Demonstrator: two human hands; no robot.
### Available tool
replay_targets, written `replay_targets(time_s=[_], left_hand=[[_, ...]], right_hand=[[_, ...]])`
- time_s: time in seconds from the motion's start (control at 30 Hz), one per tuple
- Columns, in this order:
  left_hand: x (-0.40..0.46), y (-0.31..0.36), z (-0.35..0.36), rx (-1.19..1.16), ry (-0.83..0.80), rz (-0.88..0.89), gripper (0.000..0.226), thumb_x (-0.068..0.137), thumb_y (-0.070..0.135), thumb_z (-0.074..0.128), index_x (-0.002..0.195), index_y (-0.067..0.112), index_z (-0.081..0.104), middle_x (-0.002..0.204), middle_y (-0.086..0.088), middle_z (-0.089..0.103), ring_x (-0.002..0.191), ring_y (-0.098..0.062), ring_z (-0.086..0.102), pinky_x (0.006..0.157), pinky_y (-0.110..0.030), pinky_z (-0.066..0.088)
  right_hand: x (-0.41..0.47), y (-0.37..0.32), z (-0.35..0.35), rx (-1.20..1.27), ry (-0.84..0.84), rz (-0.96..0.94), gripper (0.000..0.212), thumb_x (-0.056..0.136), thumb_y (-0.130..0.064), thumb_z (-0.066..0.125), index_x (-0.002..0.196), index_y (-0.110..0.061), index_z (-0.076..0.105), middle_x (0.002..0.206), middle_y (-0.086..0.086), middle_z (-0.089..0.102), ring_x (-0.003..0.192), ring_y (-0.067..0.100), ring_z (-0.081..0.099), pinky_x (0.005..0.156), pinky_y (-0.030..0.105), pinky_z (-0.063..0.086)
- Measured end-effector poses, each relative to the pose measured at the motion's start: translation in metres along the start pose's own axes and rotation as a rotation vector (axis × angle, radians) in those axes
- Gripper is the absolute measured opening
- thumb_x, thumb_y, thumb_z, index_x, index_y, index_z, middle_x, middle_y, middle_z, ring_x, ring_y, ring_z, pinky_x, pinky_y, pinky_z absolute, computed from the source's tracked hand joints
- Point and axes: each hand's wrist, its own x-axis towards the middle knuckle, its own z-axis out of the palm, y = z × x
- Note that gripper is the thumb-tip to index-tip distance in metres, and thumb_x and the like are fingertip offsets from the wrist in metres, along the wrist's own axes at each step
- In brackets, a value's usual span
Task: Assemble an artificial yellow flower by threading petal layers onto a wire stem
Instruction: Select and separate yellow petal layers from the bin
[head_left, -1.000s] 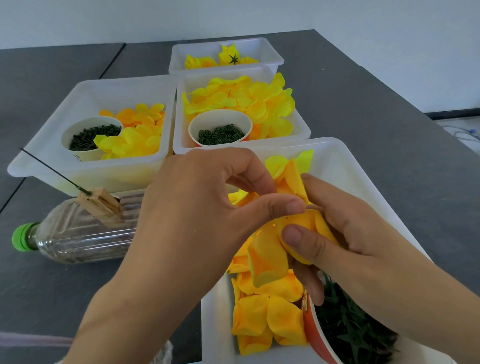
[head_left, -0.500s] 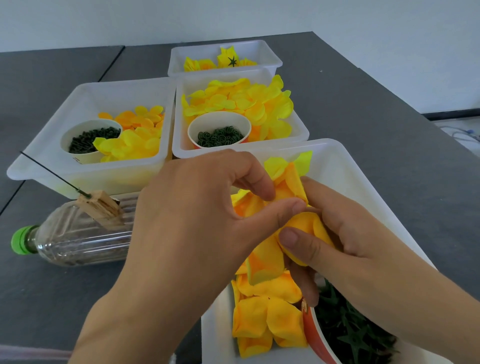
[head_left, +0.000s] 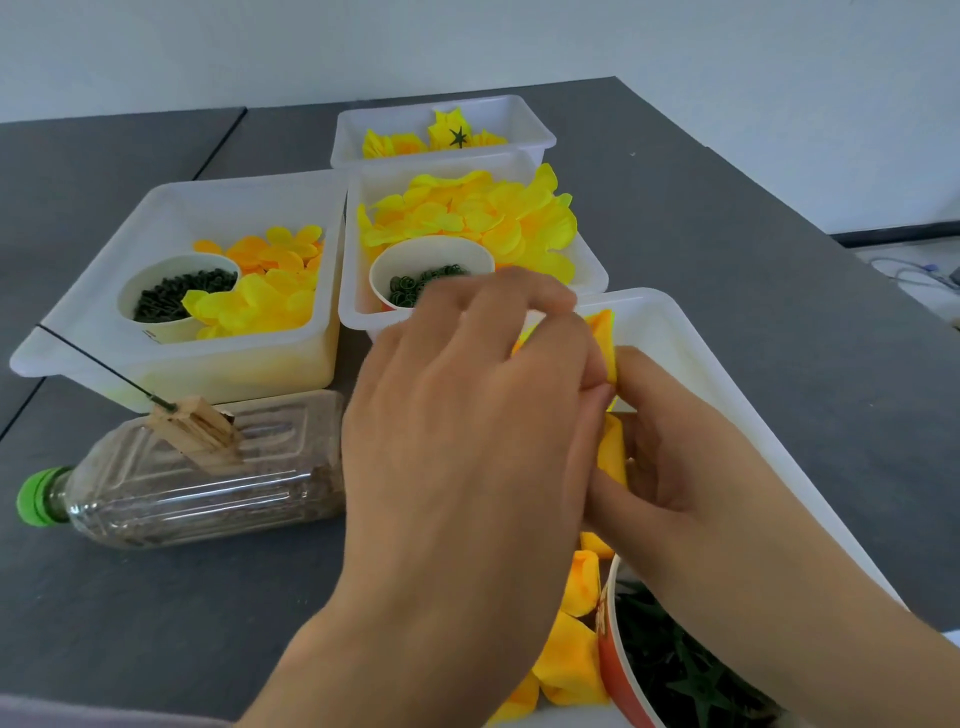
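Note:
Both hands meet over the near white bin (head_left: 691, 364) of orange-yellow petals. My left hand (head_left: 467, 431) has its fingers curled over a yellow petal layer (head_left: 609, 452) and hides most of it. My right hand (head_left: 675, 467) pinches the same petal layer from the right side. A thin dark wire stem (head_left: 98, 364) stands slanted in a wooden clip (head_left: 195, 428) on a plastic bottle (head_left: 197, 478) lying at the left.
Three more white bins hold yellow petals: left (head_left: 171, 364), middle (head_left: 358, 322) and far (head_left: 519, 111). Paper cups of small green rings (head_left: 176, 293) (head_left: 415, 283) sit in two of them. A red cup of green star-shaped calyxes (head_left: 675, 670) stands at the bottom right.
Both hands have moved up and away from me with the petal layer. My left hand now covers most of the petals that showed between the fingers before.

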Motion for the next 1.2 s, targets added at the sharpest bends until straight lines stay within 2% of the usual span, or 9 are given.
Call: replay_targets(time_s=[0.13,0.3,0.43,0.53,0.6,0.73,0.9,1.0,1.2], left_hand=[[0.002,0.005,0.003,-0.004,-0.020,-0.073,0.010,0.081,0.025,0.072,0.077,0.018,0.068,0.111,-0.005,0.059,0.095,-0.028,0.054,0.067,-0.041,0.044],[0.006,0.009,0.007,-0.183,-0.118,-0.155,0.007,0.085,0.023,0.068,0.083,0.017,0.065,0.114,-0.001,0.048,0.079,-0.009,0.049,0.061,-0.028,0.043],[0.006,0.009,0.006,-0.236,-0.054,-0.147,0.009,0.082,0.026,0.065,0.082,0.018,0.068,0.112,0.003,0.053,0.084,-0.007,0.050,0.062,-0.037,0.054],[0.004,0.007,0.009,-0.251,-0.021,-0.139,0.005,0.083,0.017,0.072,0.081,0.013,0.069,0.108,-0.001,0.055,0.079,-0.009,0.053,0.061,-0.039,0.057],[0.002,0.004,0.012,-0.259,0.013,-0.119,0.005,0.084,0.014,0.073,0.082,0.011,0.069,0.106,-0.003,0.056,0.079,-0.010,0.054,0.062,-0.040,0.058],[-0.002,0.001,0.017,-0.272,0.111,-0.061,0.004,0.085,0.014,0.070,0.083,0.011,0.069,0.103,-0.003,0.057,0.082,-0.009,0.055,0.063,-0.038,0.058],[-0.001,0.000,0.026,-0.272,0.165,-0.041,0.004,0.086,0.012,0.066,0.084,0.008,0.067,0.102,-0.006,0.057,0.085,-0.008,0.053,0.066,-0.037,0.054],[0.002,-0.003,0.029,-0.247,0.151,-0.026,0.003,0.087,0.007,0.067,0.084,0.007,0.066,0.102,-0.006,0.057,0.084,-0.008,0.051,0.070,-0.031,0.047],[0.010,-0.013,0.031,-0.305,0.165,-0.005,0.007,0.084,0.004,0.066,0.081,0.010,0.062,0.100,0.001,0.056,0.088,-0.004,0.051,0.073,-0.012,0.039]], right_hand=[[-0.001,0.000,0.000,-0.005,0.029,0.031,0.015,0.080,-0.030,0.054,0.093,-0.035,0.049,0.048,-0.009,0.046,0.041,0.005,0.040,0.040,0.020,0.030],[-0.001,-0.001,0.000,0.024,0.036,0.046,0.024,0.080,-0.034,0.053,0.104,-0.032,0.050,0.051,0.001,0.049,0.043,0.010,0.043,0.042,0.034,0.032],[-0.001,0.001,0.002,-0.013,0.049,0.046,0.030,0.079,-0.041,0.053,0.106,-0.031,0.046,0.053,-0.008,0.054,0.047,0.009,0.050,0.046,0.034,0.040],[-0.001,0.000,0.004,-0.102,0.062,0.028,0.036,0.077,-0.048,0.049,0.110,-0.034,0.042,0.066,-0.021,0.060,0.055,0.002,0.057,0.046,0.017,0.043],[0.000,0.001,0.007,-0.100,0.072,0.030,0.040,0.073,-0.052,0.044,0.110,-0.037,0.040,0.079,-0.015,0.065,0.063,0.006,0.063,0.053,0.031,0.054],[0.004,0.007,0.012,0.015,0.081,0.024,0.028,0.073,-0.038,0.047,0.101,-0.036,0.044,0.079,0.005,0.063,0.070,0.023,0.063,0.056,0.053,0.051],[0.004,0.004,0.007,0.217,0.053,-0.001,0.033,0.075,-0.011,0.050,0.100,-0.033,0.052,0.090,-0.003,0.068,0.081,0.013,0.067,0.064,0.034,0.056],[0.005,-0.002,0.001,0.366,-0.039,0.047,0.049,0.070,0.000,0.047,0.111,-0.026,0.056,0.100,0.015,0.066,0.093,0.038,0.061,0.071,0.053,0.052],[0.005,-0.008,-0.011,0.590,-0.177,0.066,0.044,0.079,-0.012,0.054,0.122,-0.003,0.053,0.121,0.033,0.050,0.118,0.038,0.050,0.100,0.042,0.044]])
